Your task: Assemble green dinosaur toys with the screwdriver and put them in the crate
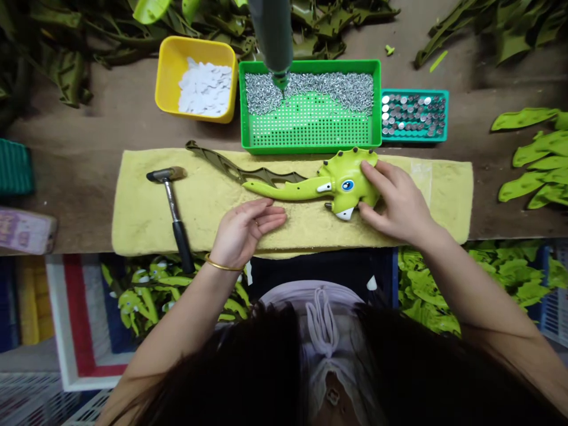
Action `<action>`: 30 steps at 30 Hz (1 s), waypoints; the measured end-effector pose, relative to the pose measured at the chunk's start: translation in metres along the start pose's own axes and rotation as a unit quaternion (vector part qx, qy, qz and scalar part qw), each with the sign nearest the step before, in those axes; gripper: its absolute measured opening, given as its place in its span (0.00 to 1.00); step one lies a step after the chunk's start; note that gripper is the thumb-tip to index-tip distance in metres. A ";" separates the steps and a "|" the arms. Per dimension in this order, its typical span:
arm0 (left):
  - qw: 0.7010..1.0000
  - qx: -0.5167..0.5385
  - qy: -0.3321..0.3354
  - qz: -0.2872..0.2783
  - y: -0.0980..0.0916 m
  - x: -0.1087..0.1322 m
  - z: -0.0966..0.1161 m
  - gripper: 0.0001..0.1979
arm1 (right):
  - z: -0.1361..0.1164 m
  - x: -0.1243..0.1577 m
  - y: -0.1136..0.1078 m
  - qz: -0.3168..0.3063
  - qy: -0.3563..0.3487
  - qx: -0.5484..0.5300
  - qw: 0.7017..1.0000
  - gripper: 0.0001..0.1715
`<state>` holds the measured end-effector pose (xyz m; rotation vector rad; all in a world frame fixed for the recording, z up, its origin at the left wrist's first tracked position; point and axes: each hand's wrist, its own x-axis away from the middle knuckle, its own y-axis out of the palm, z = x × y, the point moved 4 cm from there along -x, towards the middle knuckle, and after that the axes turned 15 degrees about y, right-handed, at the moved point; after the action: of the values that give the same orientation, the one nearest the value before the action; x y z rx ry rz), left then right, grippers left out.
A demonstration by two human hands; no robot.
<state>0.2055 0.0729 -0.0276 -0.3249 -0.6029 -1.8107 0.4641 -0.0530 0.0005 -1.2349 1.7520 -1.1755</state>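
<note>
And we're live at the bench: the right hand point(396, 204) is on a lime-green plastic dinosaur point(348, 180), fingers point(373, 176) curled over its knobbly frill and thumb hooked under near the white-tipped snout, a firm hold! The dinosaur lies flat on a yellow towel point(444, 204), mid-towel, blue eye up, with a long green spike running toward the left. Over to the left hand point(248, 231): palm down on the towel, fingers point(273, 216) open and gripping nothing, right beside that spike, gold bangle point(224, 265) on the wrist.

Just behind the spike, a dark olive jagged strip point(261, 174) stretches over the towel's far edge onto the bench point(89, 130). Toward the towel's left end sits a hammer point(173, 201), its black handle poking past the near edge.

Along the far side of the bench, from left to right: a yellow tub point(166, 77) of white flakes point(205, 89), a green tray point(310, 142) full of silver nails point(310, 92), then a teal tray point(415, 115) of round silver-headed studs point(406, 112). A dark green cylindrical tool point(273, 35) hangs point-down over the green tray. Green leaf-shaped pieces point(535, 157) pile up at the bench's right end!
</note>
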 end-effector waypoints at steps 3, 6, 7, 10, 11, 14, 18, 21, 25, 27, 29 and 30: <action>1.000 0.002 0.004 -0.006 0.002 -0.002 0.001 0.06 | 0.001 -0.001 0.007 -0.008 0.007 -0.009 1.000 0.42; 0.999 0.032 0.019 -0.025 0.016 -0.009 0.001 0.05 | 0.004 -0.003 0.010 -0.004 0.015 -0.032 0.999 0.43; 0.998 0.043 0.029 -0.026 0.022 -0.012 0.001 0.06 | 0.005 -0.003 0.009 -0.004 0.017 -0.039 0.999 0.42; 0.996 0.053 0.070 -0.002 0.034 -0.021 0.003 0.08 | 0.012 -0.003 0.003 -0.026 0.038 -0.082 0.996 0.40; 0.995 0.051 0.087 0.007 0.036 -0.023 0.005 0.09 | 0.016 -0.003 0.000 -0.031 0.069 -0.119 0.990 0.38; 0.990 0.040 0.134 0.008 0.037 -0.025 0.015 0.10 | 0.029 0.002 -0.001 -0.035 0.239 -0.309 0.920 0.29; 0.987 0.002 0.158 -0.001 0.028 -0.021 0.027 0.12 | 0.026 0.008 0.013 -0.023 0.356 -0.547 0.757 0.28; 0.951 -0.123 0.283 0.029 0.014 -0.017 0.042 0.14 | 0.027 0.005 0.012 0.016 0.358 -0.598 0.717 0.28; 0.736 -0.395 0.537 -0.120 0.028 -0.009 0.060 0.19 | 0.034 0.000 0.001 -0.020 0.356 -0.577 0.735 0.30; 0.633 -0.465 0.558 -0.267 0.046 -0.007 0.056 0.14 | 0.033 0.000 -0.010 -0.052 0.349 -0.535 0.767 0.30; 0.566 -0.491 0.582 -0.314 0.062 -0.004 0.056 0.14 | 0.028 0.002 -0.029 -0.006 0.298 -0.436 0.849 0.32; 0.547 -0.503 0.591 -0.314 0.070 -0.002 0.058 0.15 | 0.022 0.003 -0.039 0.032 0.242 -0.368 0.897 0.34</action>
<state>0.2678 0.0901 0.0361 0.5030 1.5465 -2.3285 0.4961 -0.0673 0.0290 -1.3356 2.7583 -0.8315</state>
